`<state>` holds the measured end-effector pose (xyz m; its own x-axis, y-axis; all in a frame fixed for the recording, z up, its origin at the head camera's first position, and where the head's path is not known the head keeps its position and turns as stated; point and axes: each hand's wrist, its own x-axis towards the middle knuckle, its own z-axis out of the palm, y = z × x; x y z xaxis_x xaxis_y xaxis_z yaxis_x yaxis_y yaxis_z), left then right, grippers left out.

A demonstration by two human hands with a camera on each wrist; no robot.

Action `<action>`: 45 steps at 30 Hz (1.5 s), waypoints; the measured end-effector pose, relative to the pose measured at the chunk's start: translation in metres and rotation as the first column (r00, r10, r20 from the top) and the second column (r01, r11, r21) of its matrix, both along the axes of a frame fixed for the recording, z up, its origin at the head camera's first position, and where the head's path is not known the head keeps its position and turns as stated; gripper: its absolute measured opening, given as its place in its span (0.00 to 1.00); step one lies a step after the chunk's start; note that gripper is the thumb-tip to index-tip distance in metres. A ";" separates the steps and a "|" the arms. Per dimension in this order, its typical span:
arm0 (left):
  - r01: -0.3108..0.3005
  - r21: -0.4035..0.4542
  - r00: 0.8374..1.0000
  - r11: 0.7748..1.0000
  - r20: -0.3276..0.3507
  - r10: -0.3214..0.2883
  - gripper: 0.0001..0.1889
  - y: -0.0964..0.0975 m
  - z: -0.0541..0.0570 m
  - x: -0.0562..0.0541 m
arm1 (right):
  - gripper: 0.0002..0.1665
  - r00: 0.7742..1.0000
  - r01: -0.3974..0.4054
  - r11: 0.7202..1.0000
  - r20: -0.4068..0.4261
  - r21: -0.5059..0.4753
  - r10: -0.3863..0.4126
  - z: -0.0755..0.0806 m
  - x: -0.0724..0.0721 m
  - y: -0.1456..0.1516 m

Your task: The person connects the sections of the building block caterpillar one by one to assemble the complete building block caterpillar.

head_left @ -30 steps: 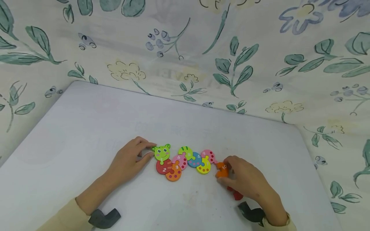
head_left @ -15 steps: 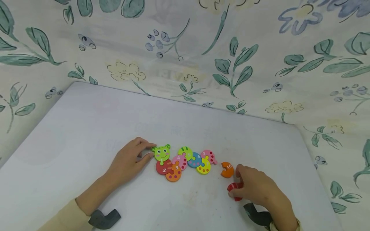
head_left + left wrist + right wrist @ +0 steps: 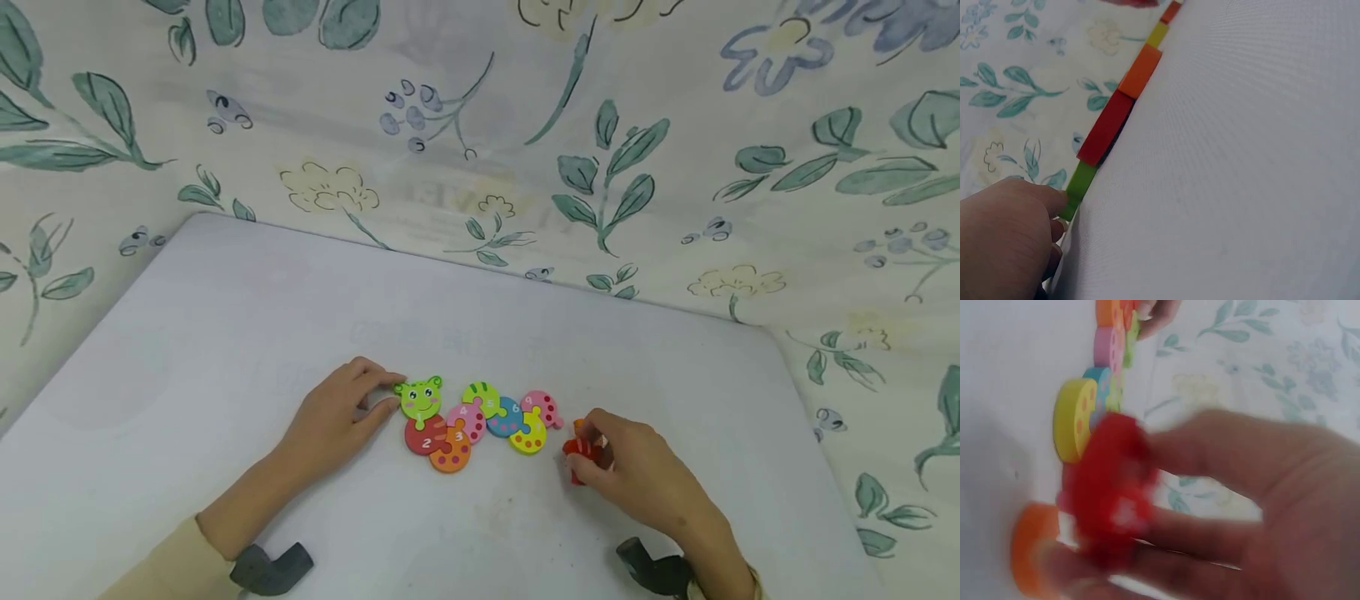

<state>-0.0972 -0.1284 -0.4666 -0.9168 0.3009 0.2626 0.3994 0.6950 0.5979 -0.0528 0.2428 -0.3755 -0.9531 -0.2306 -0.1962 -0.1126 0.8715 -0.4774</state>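
Note:
My left hand holds the edge of a green smiling caterpillar-head puzzle piece between thumb and index finger. From that head runs a row of joined numbered pieces, including a red 2, an orange 3 and a pink 9 at the right end. My right hand pinches a red puzzle piece, tilted and blurred in the right wrist view. Behind it, an orange puzzle piece lies apart from the row, mostly hidden by the hand in the head view.
The white tabletop spreads around the pieces. Floral cloth hangs behind the table's far edge. A dark curved strap piece sits at the left wrist, and another dark piece at the right.
My right hand let go of the orange piece, moved right and down to the red piece, then brought it up and left close to the orange one. My left hand stayed put.

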 end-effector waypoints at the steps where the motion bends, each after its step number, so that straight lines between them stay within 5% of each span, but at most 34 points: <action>1: 0.000 0.000 1.000 1.000 -0.003 0.000 0.17 0.000 0.000 0.000 | 0.13 0.999 0.012 1.000 -0.043 -0.024 -0.013 -0.002 -0.001 -0.002; 6: 0.001 0.002 1.000 1.000 -0.014 -0.001 0.17 0.000 0.001 0.001 | 0.19 0.978 0.077 0.995 -0.189 -0.059 -0.087 -0.023 -0.014 -0.009; 11: 0.001 0.003 1.000 1.000 -0.010 -0.001 0.17 0.000 0.001 0.000 | 0.17 0.973 0.120 0.992 -0.196 -0.026 -0.123 -0.040 -0.022 -0.011; 33: 0.011 0.008 1.000 1.000 -0.012 -0.011 0.17 -0.001 -0.001 0.000 | 0.16 0.969 0.177 0.981 -0.188 0.079 -0.160 -0.043 -0.024 -0.007; 45: 0.007 0.006 1.000 1.000 -0.021 -0.007 0.17 -0.001 0.001 0.001 | 0.13 0.968 0.190 0.981 -0.172 0.040 -0.181 -0.046 -0.026 -0.005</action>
